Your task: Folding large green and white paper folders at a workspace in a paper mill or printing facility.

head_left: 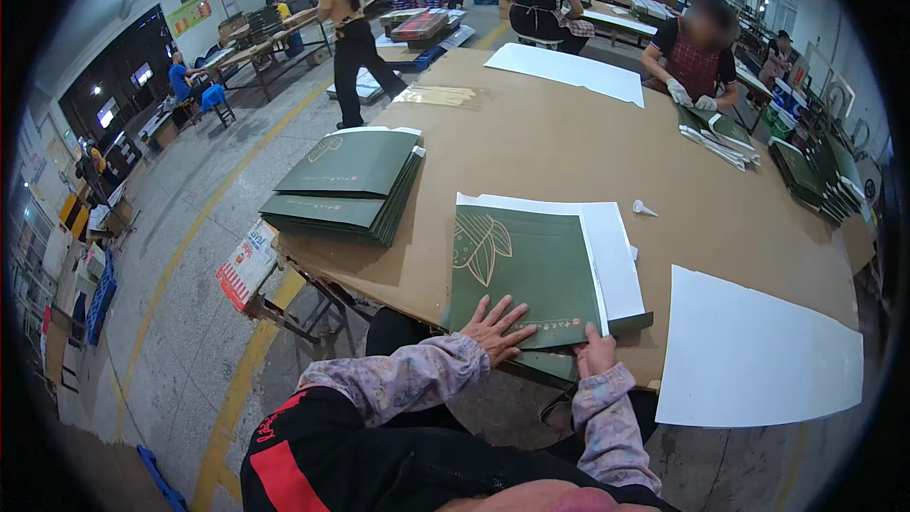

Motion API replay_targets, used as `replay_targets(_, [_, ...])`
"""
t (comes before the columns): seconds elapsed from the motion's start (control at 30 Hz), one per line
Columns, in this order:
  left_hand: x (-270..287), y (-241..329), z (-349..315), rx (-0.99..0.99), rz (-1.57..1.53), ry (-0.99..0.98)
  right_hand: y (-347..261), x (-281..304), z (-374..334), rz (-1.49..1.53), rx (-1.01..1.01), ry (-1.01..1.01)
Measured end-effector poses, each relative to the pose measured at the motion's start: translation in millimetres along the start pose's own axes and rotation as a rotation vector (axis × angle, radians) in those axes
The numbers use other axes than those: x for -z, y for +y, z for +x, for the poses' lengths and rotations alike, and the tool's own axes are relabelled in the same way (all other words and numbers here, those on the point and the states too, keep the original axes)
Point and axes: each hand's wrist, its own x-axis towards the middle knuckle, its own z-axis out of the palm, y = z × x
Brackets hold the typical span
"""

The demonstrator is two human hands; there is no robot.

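A flat green paper bag [526, 270] with a gold leaf drawing lies at the near edge of the brown table in front of me. My left hand [495, 330] rests on its lower part, palm down with fingers spread. At the bag's lower right corner, my right hand [595, 353] pinches the edge between thumb and fingers. White paper [614, 261] shows from under the bag along its right side and top. A narrow green flap [631, 322] sticks out to the right of the corner.
A stack of folded green bags [343, 175] stands at the table's left edge. White sheets lie right [758, 351] and far [569, 71]. A small white pointed nozzle [645, 209] lies beyond my bag. Across the table, a gloved co-worker handles green pieces [720, 137]; more are stacked at right [820, 180].
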Motion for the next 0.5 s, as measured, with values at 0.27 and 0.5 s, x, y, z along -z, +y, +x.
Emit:
replay_targets(0.27, [-39,26,25,-0.073,-0.298,0.104,32,-39,-46,0.155,-0.043,-0.054])
replay_targets(0.5, [-23,43,42,-0.117,-0.344,0.166,-47,31,-83,-0.105,0.118,0.163])
